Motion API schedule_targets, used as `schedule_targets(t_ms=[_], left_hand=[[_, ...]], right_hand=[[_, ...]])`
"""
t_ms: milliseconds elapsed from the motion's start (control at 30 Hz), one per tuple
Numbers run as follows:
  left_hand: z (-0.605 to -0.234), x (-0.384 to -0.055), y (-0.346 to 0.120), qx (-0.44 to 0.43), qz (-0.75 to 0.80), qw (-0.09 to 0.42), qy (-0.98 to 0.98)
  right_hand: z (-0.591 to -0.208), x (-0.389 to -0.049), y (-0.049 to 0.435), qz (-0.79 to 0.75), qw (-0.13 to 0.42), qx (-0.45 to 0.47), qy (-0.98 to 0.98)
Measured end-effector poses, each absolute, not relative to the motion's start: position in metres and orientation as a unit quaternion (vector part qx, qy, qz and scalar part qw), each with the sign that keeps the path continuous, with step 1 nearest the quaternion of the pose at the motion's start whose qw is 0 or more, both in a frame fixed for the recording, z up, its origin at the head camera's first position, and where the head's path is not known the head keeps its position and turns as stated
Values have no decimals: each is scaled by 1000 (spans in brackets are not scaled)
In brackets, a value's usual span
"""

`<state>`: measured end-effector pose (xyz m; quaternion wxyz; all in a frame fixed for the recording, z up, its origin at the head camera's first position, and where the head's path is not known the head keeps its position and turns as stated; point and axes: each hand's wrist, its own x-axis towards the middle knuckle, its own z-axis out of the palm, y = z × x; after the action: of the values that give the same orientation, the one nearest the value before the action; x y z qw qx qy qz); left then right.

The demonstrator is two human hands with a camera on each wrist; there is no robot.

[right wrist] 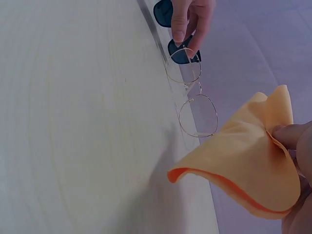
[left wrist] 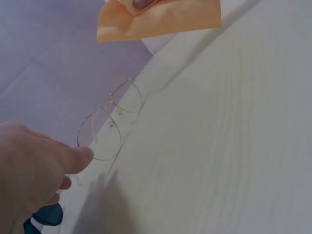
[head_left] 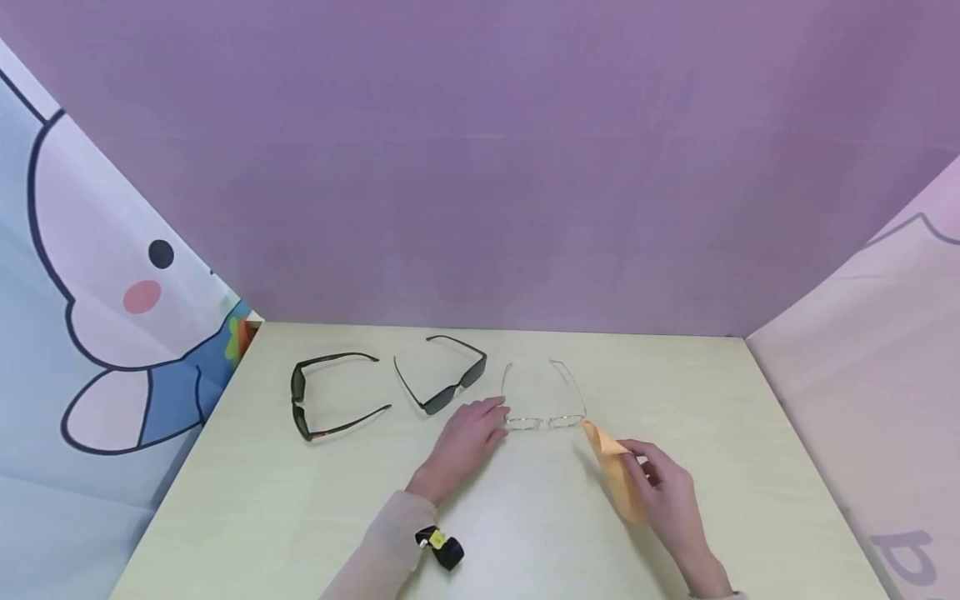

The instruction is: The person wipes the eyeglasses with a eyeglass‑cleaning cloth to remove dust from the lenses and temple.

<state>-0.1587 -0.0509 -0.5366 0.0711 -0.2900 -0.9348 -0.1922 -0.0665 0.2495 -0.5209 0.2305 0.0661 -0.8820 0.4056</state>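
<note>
Thin wire-rimmed eyeglasses stand on the table with their arms unfolded toward the back. My left hand is at their left end, thumb and fingers spread apart on either side of the frame's corner. In the left wrist view, the thumb tip overlaps the edge of the nearer round lens. An orange-yellow cleaning cloth hangs from my right hand, pinched between thumb and fingers. The cloth's upper corner overlaps the right end of the eyeglasses in the head view, and its lower edge curls open.
Left of the eyeglasses lie black sunglasses with unfolded arms, close behind my left hand. Farther left is a second dark pair of sunglasses. The pale table ends at a purple backdrop, with printed cloth at the left side.
</note>
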Motion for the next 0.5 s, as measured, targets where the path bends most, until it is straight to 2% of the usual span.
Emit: schedule_targets(t_ms=[267, 500], left_hand=[[-536, -169, -44, -332, -139, 105, -927], [-537, -174, -38, -354, -99, 103, -924]], right_hand=[[-521, -66, 248, 408, 233, 59, -881], [-522, -66, 249, 408, 234, 61, -881]])
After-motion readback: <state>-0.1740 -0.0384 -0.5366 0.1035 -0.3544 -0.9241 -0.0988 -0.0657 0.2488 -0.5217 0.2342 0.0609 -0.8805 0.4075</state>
